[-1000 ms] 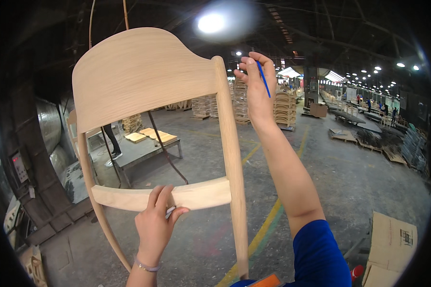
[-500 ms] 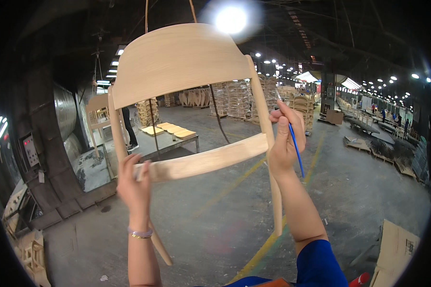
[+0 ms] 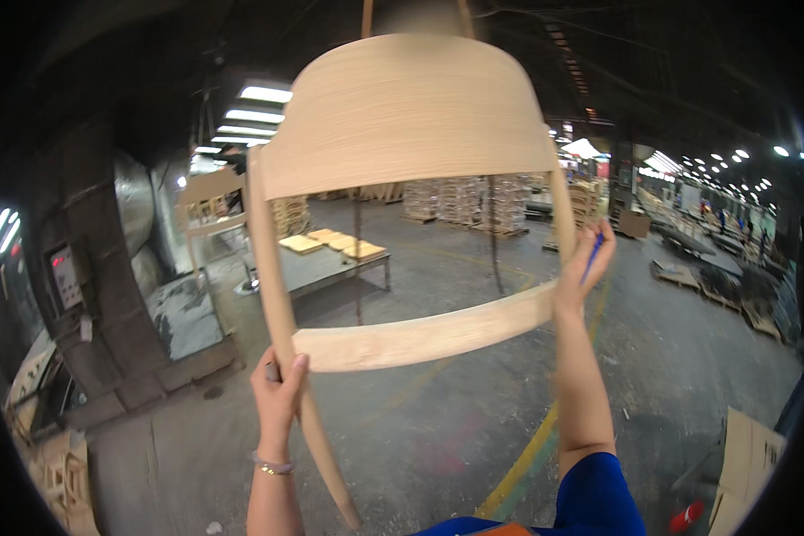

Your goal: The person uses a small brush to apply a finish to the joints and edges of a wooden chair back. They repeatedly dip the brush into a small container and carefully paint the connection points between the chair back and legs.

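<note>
A bare-wood chair frame (image 3: 411, 116), with a broad curved backrest, hangs in front of me from straps at the top. At its lower left, my left hand (image 3: 277, 384) is closed next to the chair leg (image 3: 326, 456), its thumb against the wood. A small dark grey piece (image 3: 272, 372), whose kind I cannot make out, shows between its thumb and fingers. My right hand (image 3: 590, 263) is at the right upright (image 3: 560, 210), near the end of the curved lower rail (image 3: 429, 338). A thin blue-handled brush (image 3: 592, 258) is in its fingers; the tip cannot be seen.
Another chair frame (image 3: 213, 201) hangs at the left, near a control box (image 3: 65, 277). Behind my frame stands a low table (image 3: 322, 284) with yellowish panels. Stacked wooden parts (image 3: 456, 198) stand farther back. A cardboard sheet (image 3: 746, 469) is at lower right.
The chair frame has shifted right and turned in view. My left hand has moved lower, beside the left leg. My right hand, still with the brush, has moved right and slightly down.
</note>
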### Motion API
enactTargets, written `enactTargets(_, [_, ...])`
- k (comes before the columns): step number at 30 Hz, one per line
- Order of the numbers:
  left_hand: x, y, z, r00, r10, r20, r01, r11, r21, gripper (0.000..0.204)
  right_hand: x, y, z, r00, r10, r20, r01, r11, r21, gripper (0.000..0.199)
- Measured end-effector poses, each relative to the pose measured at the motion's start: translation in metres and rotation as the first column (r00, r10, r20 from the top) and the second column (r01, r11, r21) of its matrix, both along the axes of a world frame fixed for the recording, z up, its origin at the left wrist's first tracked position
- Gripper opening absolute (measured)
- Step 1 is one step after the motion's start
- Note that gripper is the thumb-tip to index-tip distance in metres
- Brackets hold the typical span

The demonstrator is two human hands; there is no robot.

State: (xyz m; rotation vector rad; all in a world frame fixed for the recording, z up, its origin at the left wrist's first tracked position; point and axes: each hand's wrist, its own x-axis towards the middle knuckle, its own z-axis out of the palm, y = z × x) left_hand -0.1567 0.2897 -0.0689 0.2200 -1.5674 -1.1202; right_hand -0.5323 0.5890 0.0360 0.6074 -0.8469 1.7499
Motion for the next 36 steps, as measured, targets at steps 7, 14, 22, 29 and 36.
enactTargets(7, [-0.001,0.047,-0.008,1.0,0.028,-0.001,-0.028,0.999,0.016,0.039,0.045,0.001,0.056,0.998,-0.059,-0.011,0.059,0.998,-0.015,0.039])
enactTargets(14, [-0.001,0.086,-0.011,0.992,0.1,0.074,-0.097,0.994,-0.047,0.051,0.183,-0.062,0.121,0.762,0.379,-0.525,-0.221,0.914,0.339,0.029])
enactTargets(22, [0.012,0.126,-0.01,0.985,-0.028,0.173,0.031,0.999,-0.013,0.06,0.242,-0.122,0.175,0.585,0.67,-0.458,-0.146,0.642,0.753,0.014])
enactTargets(29, [0.031,0.131,-0.006,0.987,-0.022,0.16,0.033,0.997,-0.07,0.057,0.244,-0.134,0.18,0.659,0.573,-0.487,-0.005,0.651,0.759,0.01])
enactTargets(36, [0.038,0.124,-0.006,0.988,-0.017,0.151,0.032,0.994,-0.101,0.055,0.246,-0.148,0.176,0.649,0.599,-0.469,-0.045,0.646,0.762,0.009])
